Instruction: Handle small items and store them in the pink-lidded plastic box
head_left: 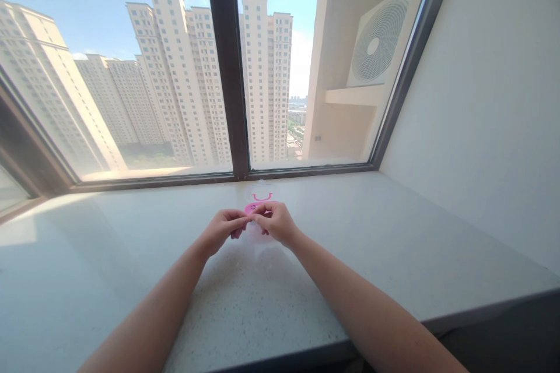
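Observation:
My left hand (224,227) and my right hand (275,221) meet in the middle of a pale stone windowsill (131,256). Both pinch a small pink object (252,207) that sits inside a clear plastic packet (261,191). A pink U-shaped piece (261,196) shows in the packet just beyond my fingers. The fingers of both hands are curled and pressed onto the packet's near edge. Most of the pink object is hidden by my fingertips.
A large window with a dark frame (227,70) rises right behind the sill and looks out on tall apartment blocks. A white wall (481,128) closes the right side. The sill's front edge (306,355) runs across the bottom of the view.

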